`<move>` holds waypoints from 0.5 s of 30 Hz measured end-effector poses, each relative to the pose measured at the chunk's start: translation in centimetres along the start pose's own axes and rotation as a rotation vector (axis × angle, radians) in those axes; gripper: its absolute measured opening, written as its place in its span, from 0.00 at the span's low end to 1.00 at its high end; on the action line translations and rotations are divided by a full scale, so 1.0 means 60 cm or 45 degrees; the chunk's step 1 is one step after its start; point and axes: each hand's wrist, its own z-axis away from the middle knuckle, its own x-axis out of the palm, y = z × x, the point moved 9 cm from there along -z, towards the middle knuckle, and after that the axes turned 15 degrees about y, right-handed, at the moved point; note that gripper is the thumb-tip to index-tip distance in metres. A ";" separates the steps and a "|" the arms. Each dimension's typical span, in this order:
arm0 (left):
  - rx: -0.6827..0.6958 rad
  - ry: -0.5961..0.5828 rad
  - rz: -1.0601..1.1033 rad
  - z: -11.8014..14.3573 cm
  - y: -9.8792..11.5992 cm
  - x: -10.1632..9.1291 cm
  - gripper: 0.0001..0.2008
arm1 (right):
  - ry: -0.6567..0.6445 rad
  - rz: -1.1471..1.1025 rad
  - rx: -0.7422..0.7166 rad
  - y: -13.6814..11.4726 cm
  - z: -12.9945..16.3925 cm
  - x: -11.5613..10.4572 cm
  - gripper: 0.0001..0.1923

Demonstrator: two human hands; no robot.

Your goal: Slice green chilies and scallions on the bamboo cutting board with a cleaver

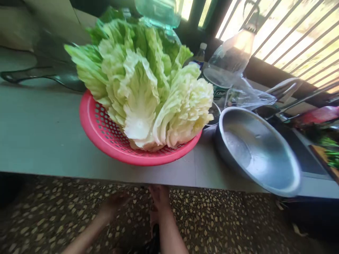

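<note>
A pink perforated colander stands on the counter, heaped with pale green lettuce leaves. Below the counter's front edge is my left hand, dark and smeared by motion, so its fingers cannot be made out. My right hand reaches up to the underside of that edge, its fingertips partly hidden. Neither hand touches the colander, and nothing shows in them. To the right, a steel basin sits tilted in view near the counter edge, its inside bare.
Behind the basin are a large clear jug and a crumpled plastic bag. A capped bottle stands at the back. Green vegetables lie on a board at far right. The pebbled floor shows below the counter.
</note>
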 end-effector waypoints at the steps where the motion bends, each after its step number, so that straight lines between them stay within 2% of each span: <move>1: -0.041 0.006 0.054 0.024 0.010 -0.022 0.21 | -0.011 -0.052 0.004 -0.027 0.013 0.021 0.06; 5: -0.145 0.003 0.280 0.109 0.079 -0.091 0.25 | 0.014 -0.397 0.150 -0.100 0.074 0.085 0.08; 9: -0.097 0.007 0.467 0.168 0.145 -0.141 0.25 | 0.055 -0.542 0.202 -0.137 0.131 0.106 0.06; 12: -0.087 0.002 0.493 0.201 0.152 -0.164 0.24 | 0.078 -0.543 0.223 -0.147 0.159 0.105 0.08; 15: -0.042 0.019 0.437 0.230 0.155 -0.187 0.22 | 0.181 -0.492 0.165 -0.153 0.183 0.096 0.11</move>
